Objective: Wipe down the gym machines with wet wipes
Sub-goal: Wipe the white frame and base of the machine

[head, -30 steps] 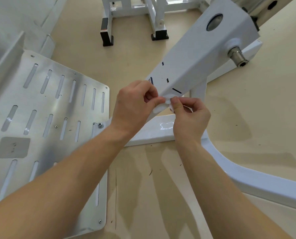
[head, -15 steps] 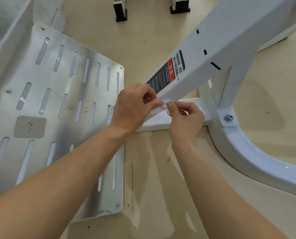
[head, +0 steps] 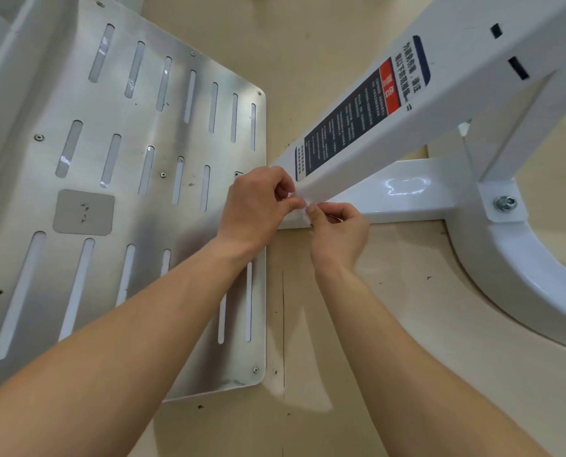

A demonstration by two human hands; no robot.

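Observation:
A small white wet wipe is bunched between both hands, just under the low end of a sloping white machine beam. My left hand pinches the wipe with thumb and curled fingers. My right hand pinches its other side, thumb tip up against the wipe. The beam carries a dark warning label with a red patch. Most of the wipe is hidden by my fingers.
A slotted brushed-metal footplate fills the left side, lying flat. A white base crossbar runs under the beam to a curved white floor tube with a bolt. Beige flooring lies around them.
My view has tilted down and drawn closer, so the beam's label and the base bolt came into sight. Both hands keep pinching the wipe at the beam's low end.

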